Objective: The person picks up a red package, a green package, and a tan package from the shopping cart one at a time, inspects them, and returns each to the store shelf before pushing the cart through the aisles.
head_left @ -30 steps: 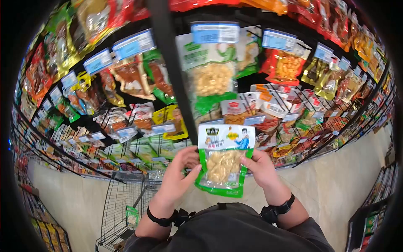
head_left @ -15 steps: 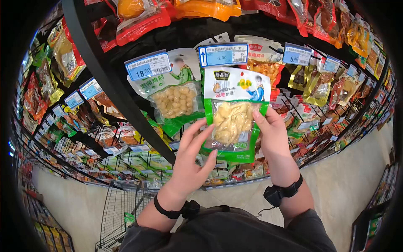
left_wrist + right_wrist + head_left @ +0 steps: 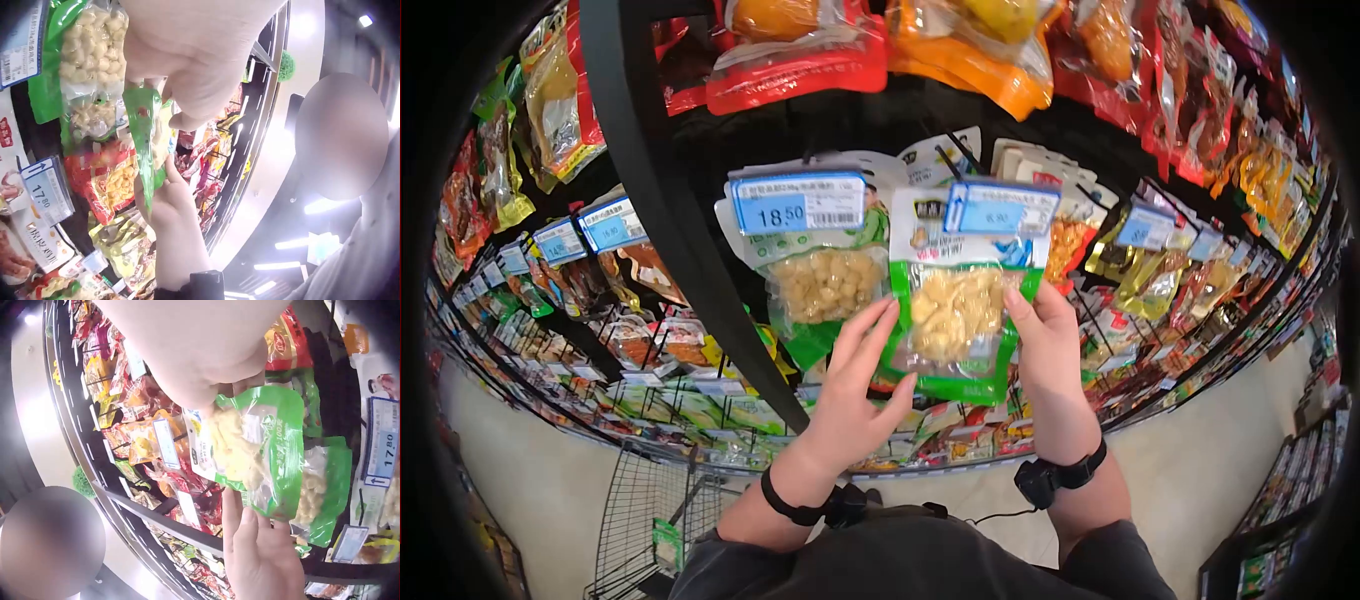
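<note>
A green-and-white snack bag (image 3: 953,312), pale pieces showing through its clear window, stands upright at the rack. Its upper part is behind a blue price tag (image 3: 1003,208). My right hand (image 3: 1052,355) pinches the bag's right edge, thumb on the front. On the left side, my left hand (image 3: 855,395) touches the edge with straight fingers, its thumb held apart. The left wrist view catches the bag (image 3: 142,134) nearly edge-on. From the right wrist, its green bottom end (image 3: 287,456) shows, with the left hand (image 3: 262,559) beside it.
Just left hangs another bag (image 3: 825,285) of round pale pieces under an 18.50 tag (image 3: 798,212). A dark upright post (image 3: 670,200) runs down the rack. Red and orange packs (image 3: 800,70) hang above. A wire shopping cart (image 3: 635,510) stands at lower left.
Both hands have raised the bag from low in front of the body to the hanging row. Its top was in front of the price tag and is now behind it.
</note>
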Tool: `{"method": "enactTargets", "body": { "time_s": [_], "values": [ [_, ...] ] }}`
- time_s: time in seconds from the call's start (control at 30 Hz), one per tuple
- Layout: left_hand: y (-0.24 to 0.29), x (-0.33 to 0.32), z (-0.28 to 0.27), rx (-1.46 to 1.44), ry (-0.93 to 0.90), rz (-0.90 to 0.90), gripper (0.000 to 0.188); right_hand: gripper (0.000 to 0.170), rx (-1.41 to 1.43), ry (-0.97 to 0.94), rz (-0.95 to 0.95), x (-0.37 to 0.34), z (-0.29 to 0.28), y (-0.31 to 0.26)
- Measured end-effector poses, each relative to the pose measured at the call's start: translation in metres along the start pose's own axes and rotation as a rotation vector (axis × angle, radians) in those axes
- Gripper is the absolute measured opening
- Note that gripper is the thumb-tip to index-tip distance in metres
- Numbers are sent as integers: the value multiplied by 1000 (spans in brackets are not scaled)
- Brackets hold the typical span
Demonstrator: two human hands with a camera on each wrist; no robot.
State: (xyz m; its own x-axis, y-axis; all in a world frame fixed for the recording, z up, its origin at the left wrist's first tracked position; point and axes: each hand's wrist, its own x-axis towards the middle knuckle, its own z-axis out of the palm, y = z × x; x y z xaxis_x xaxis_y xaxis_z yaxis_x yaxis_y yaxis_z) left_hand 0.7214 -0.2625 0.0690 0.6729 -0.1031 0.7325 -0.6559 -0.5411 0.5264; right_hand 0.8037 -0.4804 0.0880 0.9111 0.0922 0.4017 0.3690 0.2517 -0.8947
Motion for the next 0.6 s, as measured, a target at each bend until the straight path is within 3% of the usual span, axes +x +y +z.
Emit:
{"method": "enactTargets", "body": {
  "time_s": [0.13,0.23,0.6],
  "values": [
    [-16,4,-5,-80,-70,-111,69,24,-127,-25,-8,0,-8,3],
    [-23,10,-8,-156,-94,56,67,27,-60,35,-49,-2,-10,6],
    [-43,24,-9,-251,-75,52,67,24,-42,137,14,8,7,4]
  ]
}}
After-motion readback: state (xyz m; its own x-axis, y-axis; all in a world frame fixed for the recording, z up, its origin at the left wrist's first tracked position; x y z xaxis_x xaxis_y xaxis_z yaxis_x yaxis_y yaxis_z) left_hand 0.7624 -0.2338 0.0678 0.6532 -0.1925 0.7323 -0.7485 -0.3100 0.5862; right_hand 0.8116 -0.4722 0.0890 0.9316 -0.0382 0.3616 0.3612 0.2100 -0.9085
